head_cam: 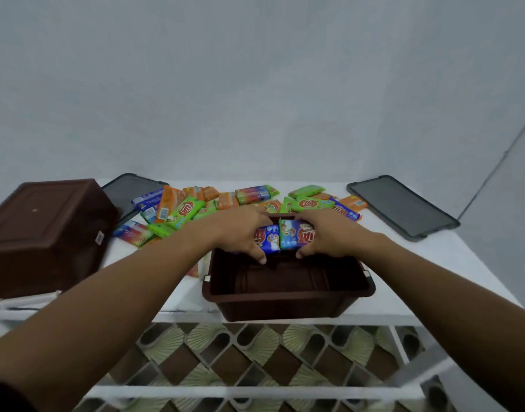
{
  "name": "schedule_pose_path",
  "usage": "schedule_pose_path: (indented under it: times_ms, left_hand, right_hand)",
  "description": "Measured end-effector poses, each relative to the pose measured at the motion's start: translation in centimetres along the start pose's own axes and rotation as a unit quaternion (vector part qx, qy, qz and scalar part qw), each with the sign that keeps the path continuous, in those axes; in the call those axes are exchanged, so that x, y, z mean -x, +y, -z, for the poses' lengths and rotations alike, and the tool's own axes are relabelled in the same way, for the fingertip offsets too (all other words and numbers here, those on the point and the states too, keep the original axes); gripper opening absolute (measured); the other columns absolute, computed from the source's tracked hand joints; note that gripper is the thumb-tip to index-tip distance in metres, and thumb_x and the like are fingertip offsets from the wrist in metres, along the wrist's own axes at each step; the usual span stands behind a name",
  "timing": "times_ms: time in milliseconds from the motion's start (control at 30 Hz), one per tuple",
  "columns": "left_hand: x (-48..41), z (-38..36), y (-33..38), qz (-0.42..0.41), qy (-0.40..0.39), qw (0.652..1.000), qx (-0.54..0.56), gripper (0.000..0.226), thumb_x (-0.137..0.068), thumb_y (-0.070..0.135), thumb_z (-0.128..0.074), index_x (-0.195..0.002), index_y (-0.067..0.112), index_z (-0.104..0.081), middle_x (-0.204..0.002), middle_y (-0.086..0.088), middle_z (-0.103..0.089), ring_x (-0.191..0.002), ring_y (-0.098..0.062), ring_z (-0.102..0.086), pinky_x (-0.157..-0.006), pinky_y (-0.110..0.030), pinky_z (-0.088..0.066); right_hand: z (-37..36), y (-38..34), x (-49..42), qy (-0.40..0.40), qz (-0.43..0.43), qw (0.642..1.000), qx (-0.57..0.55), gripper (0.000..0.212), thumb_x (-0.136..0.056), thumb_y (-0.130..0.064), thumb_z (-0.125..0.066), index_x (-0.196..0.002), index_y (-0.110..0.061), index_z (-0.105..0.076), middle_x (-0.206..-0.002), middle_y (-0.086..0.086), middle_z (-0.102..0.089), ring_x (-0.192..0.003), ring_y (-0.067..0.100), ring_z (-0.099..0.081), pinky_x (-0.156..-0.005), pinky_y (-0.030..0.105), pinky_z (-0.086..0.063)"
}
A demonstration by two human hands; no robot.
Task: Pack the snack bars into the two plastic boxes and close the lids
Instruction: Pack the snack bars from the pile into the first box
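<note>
A brown plastic box (288, 295) stands open at the table's front edge, its inside bare. Over its far rim my left hand (240, 231) grips a blue snack bar (268, 240). Right beside it my right hand (326, 233) grips a blue and green snack bar (294, 237). The two bars touch side by side above the far end of the box. Behind the hands lies a pile of snack bars (181, 212) in green, orange and blue wrappers. A second brown box (44, 233) sits upside down at the left. Two grey lids lie flat, the left lid (127, 191) and the right lid (403, 208).
The white table (427, 269) ends just in front of the open box, with a white frame and patterned floor tiles (255, 355) below. A pale wall stands close behind the table. The upside-down box overhangs the table's left side.
</note>
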State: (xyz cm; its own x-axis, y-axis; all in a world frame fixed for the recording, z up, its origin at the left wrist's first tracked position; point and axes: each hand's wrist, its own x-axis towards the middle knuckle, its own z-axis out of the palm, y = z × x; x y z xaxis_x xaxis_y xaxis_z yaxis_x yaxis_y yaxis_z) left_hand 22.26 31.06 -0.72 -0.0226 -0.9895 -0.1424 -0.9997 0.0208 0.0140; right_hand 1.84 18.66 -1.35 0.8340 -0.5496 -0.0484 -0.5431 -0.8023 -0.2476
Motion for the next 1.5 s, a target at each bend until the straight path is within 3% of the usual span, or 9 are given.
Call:
schedule_pose_path:
  times_ms: [267, 467, 633, 767, 900, 1000, 1133, 1333, 1500]
  left_hand:
    - [-1.2, -3.1, 1.6, 0.047, -0.078, 0.996, -0.007, 0.093, -0.071, 0.061, -0.083, -0.144, 0.014, -0.050, -0.134, -0.005, -0.055, -0.117, -0.026, -0.057, -0.095, -0.042, -0.053]
    - [-2.6, -4.4, 2.2, 0.091, -0.112, 0.989, -0.029, 0.080, -0.069, 0.052, -0.087, -0.133, 0.015, -0.057, -0.128, -0.008, -0.059, -0.110, -0.029, -0.061, -0.089, -0.045, -0.055]
    - [-3.8, -5.2, 3.4, 0.090, -0.155, 0.981, -0.075, 0.086, -0.070, 0.053, -0.087, -0.140, 0.016, -0.054, -0.130, -0.006, -0.058, -0.112, -0.027, -0.060, -0.085, -0.042, -0.054]
    - [-4.2, -5.7, 3.6, 0.083, -0.155, 0.978, -0.115, 0.090, -0.071, 0.054, -0.086, -0.144, 0.017, -0.051, -0.138, -0.008, -0.053, -0.113, -0.028, -0.060, -0.083, -0.042, -0.054]
    - [-3.8, -5.5, 3.4, 0.083, -0.146, 0.983, -0.081, 0.091, -0.073, 0.046, -0.087, -0.148, 0.016, -0.045, -0.142, -0.008, -0.050, -0.119, -0.029, -0.058, -0.088, -0.042, -0.052]
    - [-3.1, -4.8, 2.7, 0.102, -0.128, 0.986, -0.005, 0.076, -0.077, 0.035, -0.087, -0.140, 0.017, -0.049, -0.139, -0.006, -0.053, -0.121, -0.027, -0.056, -0.095, -0.041, -0.052]
    - [-2.4, -4.1, 2.0, 0.111, -0.160, 0.981, 0.013, 0.035, -0.082, 0.033, -0.083, -0.102, 0.021, -0.056, -0.116, -0.005, -0.062, -0.096, -0.022, -0.057, -0.073, -0.033, -0.046]
    - [-3.0, -4.4, 2.3, 0.110, -0.175, 0.978, 0.002, 0.038, -0.088, 0.029, -0.078, -0.120, 0.016, -0.065, -0.116, -0.007, -0.063, -0.095, -0.023, -0.057, -0.075, -0.034, -0.045]
    - [-3.1, -4.7, 1.9, 0.106, -0.165, 0.980, 0.023, 0.037, -0.088, 0.029, -0.078, -0.120, 0.015, -0.068, -0.103, -0.002, -0.057, -0.097, -0.023, -0.058, -0.075, -0.034, -0.045]
  right_hand:
    - [-3.2, -0.4, -1.2, -0.080, -0.001, 0.996, 0.048, 0.080, -0.072, -0.044, -0.086, -0.139, -0.017, -0.052, -0.127, 0.002, -0.050, -0.115, 0.020, -0.053, -0.098, 0.034, -0.048]
    - [-5.1, -0.4, -3.0, -0.134, 0.008, 0.986, 0.098, 0.084, -0.070, -0.036, -0.089, -0.141, -0.018, -0.049, -0.138, 0.008, -0.050, -0.123, 0.028, -0.053, -0.101, 0.041, -0.049]
    - [-5.9, -0.5, -3.7, -0.144, 0.036, 0.979, 0.137, 0.084, -0.071, -0.039, -0.088, -0.141, -0.019, -0.048, -0.135, 0.008, -0.054, -0.119, 0.028, -0.056, -0.092, 0.041, -0.053]
    - [-6.4, -0.2, -3.7, -0.139, 0.054, 0.974, 0.170, 0.081, -0.071, -0.044, -0.086, -0.139, -0.020, -0.050, -0.132, 0.007, -0.059, -0.120, 0.028, -0.057, -0.096, 0.044, -0.049]
    - [-6.3, -0.2, -3.6, -0.146, 0.046, 0.975, 0.163, 0.080, -0.069, -0.043, -0.088, -0.138, -0.019, -0.054, -0.132, 0.006, -0.057, -0.119, 0.027, -0.056, -0.094, 0.044, -0.053]
    - [-5.9, 0.0, -3.4, -0.145, 0.045, 0.975, 0.161, 0.075, -0.072, -0.035, -0.088, -0.139, -0.020, -0.057, -0.135, 0.004, -0.053, -0.119, 0.026, -0.056, -0.094, 0.043, -0.055]
    - [-5.5, 0.6, -3.5, -0.162, 0.054, 0.973, 0.155, 0.067, -0.079, -0.020, -0.083, -0.141, -0.023, -0.057, -0.140, 0.004, -0.054, -0.120, 0.026, -0.058, -0.096, 0.041, -0.054]
    - [-5.6, 0.7, -3.8, -0.165, 0.036, 0.977, 0.130, 0.053, -0.087, -0.015, -0.076, -0.137, -0.021, -0.060, -0.134, 0.005, -0.061, -0.116, 0.025, -0.062, -0.095, 0.040, -0.055]
    - [-5.6, 0.8, -3.8, -0.164, 0.029, 0.979, 0.122, 0.056, -0.083, -0.020, -0.080, -0.136, -0.020, -0.061, -0.133, 0.005, -0.062, -0.117, 0.025, -0.061, -0.097, 0.040, -0.054]
